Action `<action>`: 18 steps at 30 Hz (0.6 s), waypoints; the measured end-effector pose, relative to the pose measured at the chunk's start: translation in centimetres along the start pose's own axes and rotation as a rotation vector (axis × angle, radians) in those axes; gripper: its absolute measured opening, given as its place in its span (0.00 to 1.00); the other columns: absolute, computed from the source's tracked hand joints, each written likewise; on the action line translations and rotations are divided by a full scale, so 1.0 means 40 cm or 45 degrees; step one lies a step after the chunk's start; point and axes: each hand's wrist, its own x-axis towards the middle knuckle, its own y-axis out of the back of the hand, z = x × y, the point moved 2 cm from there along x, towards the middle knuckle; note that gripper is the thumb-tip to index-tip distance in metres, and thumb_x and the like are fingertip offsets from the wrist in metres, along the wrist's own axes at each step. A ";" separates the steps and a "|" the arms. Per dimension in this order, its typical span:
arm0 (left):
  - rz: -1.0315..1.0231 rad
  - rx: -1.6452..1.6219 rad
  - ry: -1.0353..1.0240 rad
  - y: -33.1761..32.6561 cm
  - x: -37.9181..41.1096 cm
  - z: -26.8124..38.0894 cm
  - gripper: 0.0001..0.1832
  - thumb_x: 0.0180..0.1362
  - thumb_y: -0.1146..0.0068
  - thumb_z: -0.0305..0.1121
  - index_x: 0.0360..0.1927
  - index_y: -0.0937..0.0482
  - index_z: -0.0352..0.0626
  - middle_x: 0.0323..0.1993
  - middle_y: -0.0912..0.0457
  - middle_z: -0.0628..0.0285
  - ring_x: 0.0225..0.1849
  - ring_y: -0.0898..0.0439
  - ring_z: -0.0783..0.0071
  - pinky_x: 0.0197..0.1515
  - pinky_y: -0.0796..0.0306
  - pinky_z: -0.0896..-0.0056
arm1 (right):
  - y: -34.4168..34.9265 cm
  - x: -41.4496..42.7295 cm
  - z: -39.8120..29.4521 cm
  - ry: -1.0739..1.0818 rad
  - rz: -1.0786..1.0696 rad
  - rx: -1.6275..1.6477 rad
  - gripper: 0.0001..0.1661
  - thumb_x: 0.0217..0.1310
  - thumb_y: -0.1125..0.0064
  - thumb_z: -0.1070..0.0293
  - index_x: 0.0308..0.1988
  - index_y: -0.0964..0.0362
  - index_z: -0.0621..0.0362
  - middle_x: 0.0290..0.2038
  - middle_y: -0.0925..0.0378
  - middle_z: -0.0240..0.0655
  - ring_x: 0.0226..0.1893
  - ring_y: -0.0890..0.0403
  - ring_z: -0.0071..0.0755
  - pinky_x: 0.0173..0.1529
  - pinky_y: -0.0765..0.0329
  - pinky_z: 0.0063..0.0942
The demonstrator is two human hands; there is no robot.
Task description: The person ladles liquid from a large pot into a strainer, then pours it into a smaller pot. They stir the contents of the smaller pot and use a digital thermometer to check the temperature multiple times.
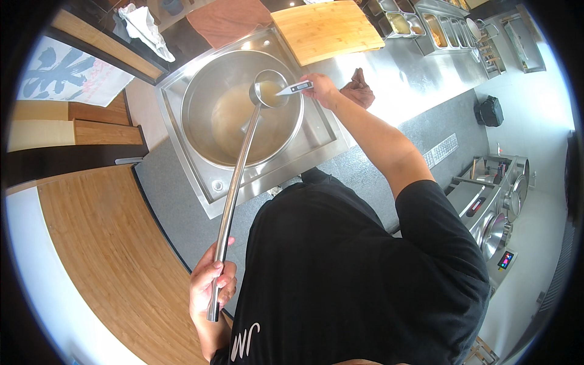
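Observation:
My left hand is closed around the lower end of the long steel handle of a ladle. The ladle's bowl, holding cloudy liquid, is over the right part of a large steel stockpot. Pale broth lies in the pot, which stands in a square stainless-steel stove or sink top. With its fingers, my right hand grips a white digital thermometer that has a small display. The thermometer's tip points into the ladle's bowl; its probe is hard to make out.
A bamboo cutting board and a brown cloth lie behind the pot. To the right, a crumpled brown cloth rests on the steel counter, with food pans farther along. A wooden panel is at the left.

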 end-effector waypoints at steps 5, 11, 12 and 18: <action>-0.001 0.004 0.011 0.004 -0.001 0.002 0.31 0.66 0.51 0.32 0.70 0.46 0.33 0.18 0.36 0.64 0.07 0.35 0.76 0.09 0.37 0.78 | -0.003 0.000 -0.001 0.001 0.017 -0.007 0.15 0.69 0.55 0.63 0.45 0.27 0.59 0.43 0.23 0.39 0.45 0.21 0.36 0.47 0.21 0.29; 0.001 0.006 -0.002 -0.001 0.000 0.003 0.31 0.66 0.51 0.32 0.70 0.46 0.32 0.18 0.36 0.64 0.07 0.35 0.76 0.09 0.37 0.78 | -0.006 -0.007 -0.005 0.008 0.010 -0.009 0.15 0.69 0.55 0.64 0.46 0.27 0.60 0.43 0.23 0.40 0.43 0.21 0.36 0.47 0.21 0.29; 0.002 0.006 -0.002 0.000 -0.001 0.003 0.31 0.66 0.51 0.32 0.70 0.46 0.32 0.18 0.36 0.64 0.07 0.35 0.76 0.09 0.37 0.79 | -0.010 -0.013 -0.009 0.003 0.017 -0.013 0.15 0.69 0.56 0.64 0.46 0.27 0.60 0.43 0.23 0.40 0.43 0.21 0.36 0.47 0.21 0.28; 0.007 0.015 -0.009 0.002 0.000 0.005 0.31 0.66 0.51 0.32 0.69 0.46 0.32 0.18 0.37 0.65 0.07 0.35 0.77 0.09 0.37 0.79 | -0.007 -0.005 -0.004 0.009 0.009 -0.010 0.15 0.69 0.55 0.64 0.45 0.27 0.60 0.43 0.23 0.40 0.42 0.21 0.35 0.46 0.21 0.28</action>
